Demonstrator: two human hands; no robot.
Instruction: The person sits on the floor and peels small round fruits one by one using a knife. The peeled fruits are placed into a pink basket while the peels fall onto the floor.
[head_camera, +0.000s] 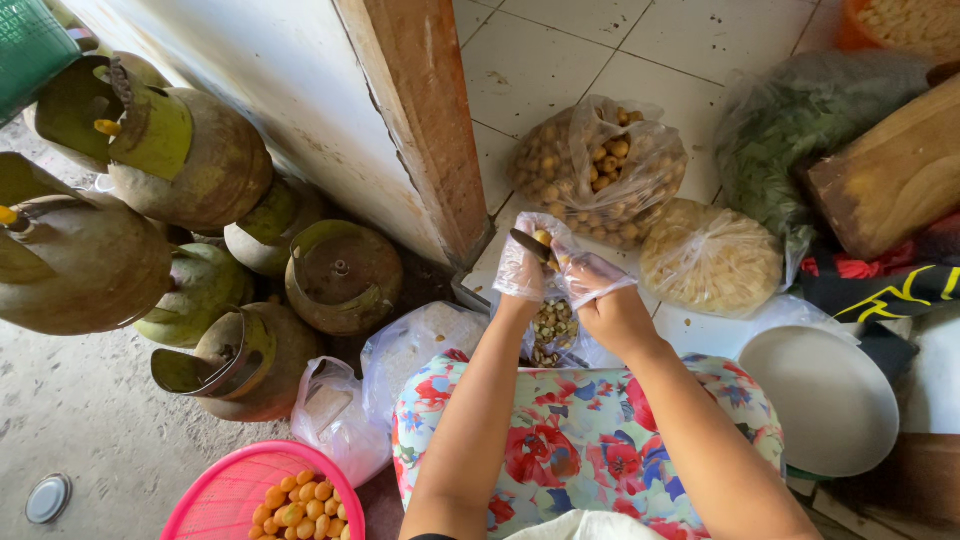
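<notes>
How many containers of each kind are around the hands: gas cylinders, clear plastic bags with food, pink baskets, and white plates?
Green gas cylinders: 6 in view
Clear plastic bags with food: 3, counting the pale one and the leafy one
Pink basket: 1
White plate: 1
Total: 11

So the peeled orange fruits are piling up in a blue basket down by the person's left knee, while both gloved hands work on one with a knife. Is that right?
Not quite: the basket holding the orange fruits is pink, not blue, as the head view shows. The rest holds: it sits at the lower left, and the left hand and right hand, both in thin clear gloves, work a small fruit with a knife.
</notes>
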